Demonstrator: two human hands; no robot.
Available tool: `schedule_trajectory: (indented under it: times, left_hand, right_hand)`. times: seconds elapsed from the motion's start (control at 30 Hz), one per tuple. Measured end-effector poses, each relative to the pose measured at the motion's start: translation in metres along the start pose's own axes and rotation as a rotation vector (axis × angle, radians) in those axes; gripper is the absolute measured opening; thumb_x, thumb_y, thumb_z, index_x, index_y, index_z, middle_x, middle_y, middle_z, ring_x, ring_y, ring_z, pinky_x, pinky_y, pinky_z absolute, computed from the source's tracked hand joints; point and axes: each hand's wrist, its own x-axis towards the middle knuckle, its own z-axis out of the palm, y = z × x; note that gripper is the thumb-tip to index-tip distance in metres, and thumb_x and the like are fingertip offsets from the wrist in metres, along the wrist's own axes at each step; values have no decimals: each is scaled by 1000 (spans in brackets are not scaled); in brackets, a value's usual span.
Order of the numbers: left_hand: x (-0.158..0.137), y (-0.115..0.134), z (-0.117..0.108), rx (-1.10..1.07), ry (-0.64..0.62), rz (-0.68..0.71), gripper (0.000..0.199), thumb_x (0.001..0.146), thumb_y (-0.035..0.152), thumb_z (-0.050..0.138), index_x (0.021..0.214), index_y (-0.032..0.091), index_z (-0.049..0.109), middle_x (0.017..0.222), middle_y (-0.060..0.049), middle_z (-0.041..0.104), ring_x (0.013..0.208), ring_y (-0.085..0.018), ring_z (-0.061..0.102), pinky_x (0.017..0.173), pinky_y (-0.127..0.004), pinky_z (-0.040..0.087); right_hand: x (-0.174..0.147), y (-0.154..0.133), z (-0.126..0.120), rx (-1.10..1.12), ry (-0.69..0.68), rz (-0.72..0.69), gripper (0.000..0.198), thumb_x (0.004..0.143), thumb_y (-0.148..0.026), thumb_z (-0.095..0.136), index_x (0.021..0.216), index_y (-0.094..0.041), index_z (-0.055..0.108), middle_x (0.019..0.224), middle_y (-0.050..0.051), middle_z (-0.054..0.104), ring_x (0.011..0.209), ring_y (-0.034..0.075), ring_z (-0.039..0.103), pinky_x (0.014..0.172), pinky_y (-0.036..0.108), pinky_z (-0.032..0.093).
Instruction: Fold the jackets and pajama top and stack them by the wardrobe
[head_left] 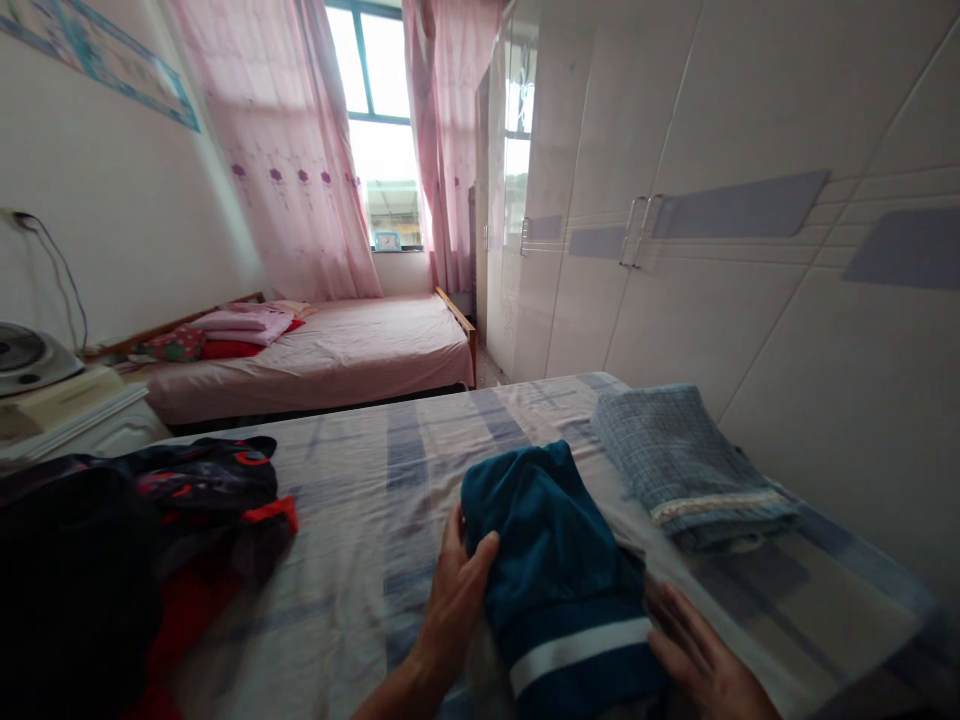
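Note:
A folded dark teal garment (559, 540) with a white stripe across its near end lies in front of me on the bed. My left hand (457, 580) grips its left edge, thumb on top and the other fingers partly hidden beside or under the cloth. At the lower right edge, my right hand (701, 650) has its fingers stretched out against the garment's side; its fingertips are partly hidden and slightly blurred. Farther right lies a folded grey-blue checked cloth (675, 465) with a pale trim, apart from both hands.
Dark clothes with red parts (210, 490) are heaped on the left of the checked bedsheet (341, 540). A white wardrobe (600, 130) runs along the right. Beyond stands a second bed (367, 340) with pillows, below pink curtains. A fan (34, 355) sits at far left.

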Motion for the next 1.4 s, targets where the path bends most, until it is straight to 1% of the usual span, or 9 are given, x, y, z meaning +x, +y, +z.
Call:
schedule_trajectory:
  times: [0.13,0.27,0.37,0.6,0.83,1.0,1.1,1.2,1.4]
  left_hand:
    - [-22,-2,-2,-408,-108,-406,58,78,35,64,130,19,41,126,-12,58,113,-25,57,91,-37,49]
    - [-19,12,4,-569,-345,-597,50,76,33,68,117,8,54,108,-16,68,102,-27,64,90,-36,50]
    - [-16,21,7,-624,-371,-670,47,74,32,68,111,5,58,102,-16,70,97,-27,66,89,-36,52]
    - [-8,65,28,-614,-499,-462,37,75,21,66,109,9,60,108,-12,68,99,-25,65,92,-34,50]
    - [25,137,71,-490,-799,-22,46,82,28,60,126,20,49,126,-9,57,113,-24,56,97,-41,43]
    - [29,81,31,-96,-573,-81,38,77,35,62,111,16,60,123,-13,58,109,-26,57,86,-36,49]
    - [36,30,-9,256,-342,-18,34,78,36,55,105,15,62,113,-12,63,104,-26,60,84,-37,50]
    - [48,-7,-46,584,-179,192,31,79,32,49,103,17,63,116,-11,63,108,-25,58,89,-38,48]
    - [56,-37,-83,1229,-10,476,46,84,36,45,124,16,56,140,-13,45,134,-31,31,107,-50,29]
  right_hand:
    - [-4,-42,4,231,-33,152,84,62,-57,69,132,-17,46,132,13,53,124,29,46,100,36,41]
    - [-13,-79,8,412,-243,241,71,65,-54,68,124,-17,55,110,9,68,105,30,60,93,40,46]
    - [-20,-89,15,488,-279,306,70,66,-53,68,123,-13,56,98,9,71,95,29,65,89,39,48]
    - [-8,-116,9,551,-145,155,87,62,-36,74,139,-21,36,106,11,69,95,30,65,87,44,49]
    - [69,-201,-77,360,131,-241,63,75,-36,55,134,-17,42,113,13,66,93,28,66,77,38,52]
    - [143,-169,-137,-282,183,-313,56,83,-41,42,129,-11,47,104,15,68,86,24,67,72,32,50]
    - [169,-135,-151,-565,315,-264,55,78,-35,47,117,2,56,103,27,65,96,36,62,79,41,47]
    - [180,-132,-141,-706,436,-336,62,80,-34,44,125,7,48,127,34,47,121,41,43,98,47,34]
    - [215,-158,-71,-983,372,-532,62,83,-57,40,137,-27,39,149,9,28,135,36,20,106,59,14]
